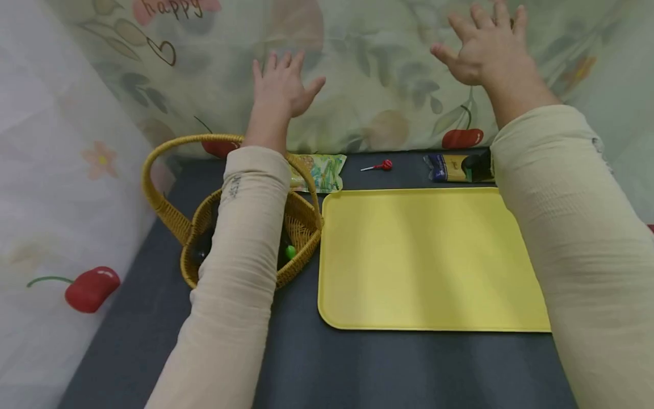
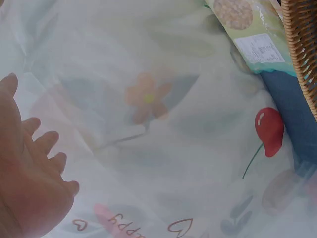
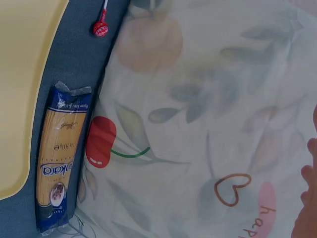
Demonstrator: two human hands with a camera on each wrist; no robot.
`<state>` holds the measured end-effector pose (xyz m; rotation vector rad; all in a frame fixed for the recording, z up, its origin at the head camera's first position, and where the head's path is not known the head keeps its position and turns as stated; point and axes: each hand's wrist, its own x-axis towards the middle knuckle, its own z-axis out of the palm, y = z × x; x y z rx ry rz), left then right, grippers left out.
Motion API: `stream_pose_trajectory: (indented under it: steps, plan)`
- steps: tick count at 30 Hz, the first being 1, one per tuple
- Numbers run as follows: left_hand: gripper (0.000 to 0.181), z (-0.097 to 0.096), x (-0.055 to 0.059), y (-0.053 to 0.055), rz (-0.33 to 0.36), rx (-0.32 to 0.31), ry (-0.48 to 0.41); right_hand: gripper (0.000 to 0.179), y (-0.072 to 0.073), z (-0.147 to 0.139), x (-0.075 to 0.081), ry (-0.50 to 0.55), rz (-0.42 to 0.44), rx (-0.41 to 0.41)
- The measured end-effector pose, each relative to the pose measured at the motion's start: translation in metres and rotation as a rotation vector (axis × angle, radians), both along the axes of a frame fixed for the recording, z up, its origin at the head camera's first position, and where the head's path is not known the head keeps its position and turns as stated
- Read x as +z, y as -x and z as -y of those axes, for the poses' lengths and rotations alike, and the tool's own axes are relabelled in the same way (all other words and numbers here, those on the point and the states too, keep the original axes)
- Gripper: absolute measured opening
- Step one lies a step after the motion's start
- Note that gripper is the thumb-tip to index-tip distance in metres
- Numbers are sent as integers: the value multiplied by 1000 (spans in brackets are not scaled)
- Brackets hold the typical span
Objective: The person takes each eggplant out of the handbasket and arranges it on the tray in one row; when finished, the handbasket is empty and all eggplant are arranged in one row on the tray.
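Both hands are raised in front of the patterned cloth backdrop, with nothing in them. The left hand [image 1: 281, 88] has its fingers spread and its thumb out to the right, beyond a wicker basket [image 1: 302, 260]. Farther right, the right hand [image 1: 490, 54] also spreads its fingers, higher than the left. In the left wrist view the left hand [image 2: 34, 173] shows at the left edge; only part of the right hand [image 3: 308, 193] shows in the right wrist view. The left sleeve hides much of the basket, where something dark [image 1: 202, 245] and something green [image 1: 290, 251] lie.
A yellow tray [image 1: 409, 255] lies on the dark table right of the basket. Along the back are a green patterned bag [image 1: 329, 170], a red lollipop [image 1: 386, 165] and a pack of spaghetti [image 3: 59, 158], partly behind the right sleeve in the head view.
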<state>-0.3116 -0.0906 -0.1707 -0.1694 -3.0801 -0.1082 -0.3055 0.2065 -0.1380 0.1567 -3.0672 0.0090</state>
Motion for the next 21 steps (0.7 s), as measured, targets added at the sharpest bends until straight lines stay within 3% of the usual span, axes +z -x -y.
stream_pose_trajectory:
  steps: [5,11,14,18,21]
  plan:
    - [72,8,8,-1,-14,0,-1,69,2,-1,5,3,-12,4]
    - [71,28,26,-7,-42,-10,-16,68,2,-8,15,25,-31,11]
    - [70,45,39,-11,-66,-20,-23,69,-4,-18,21,116,-19,-13]
    - [65,77,56,-19,-112,-34,-103,64,-14,-37,26,295,-32,-5]
    - [61,102,61,-27,-135,-47,-216,55,-18,-50,24,439,-80,74]
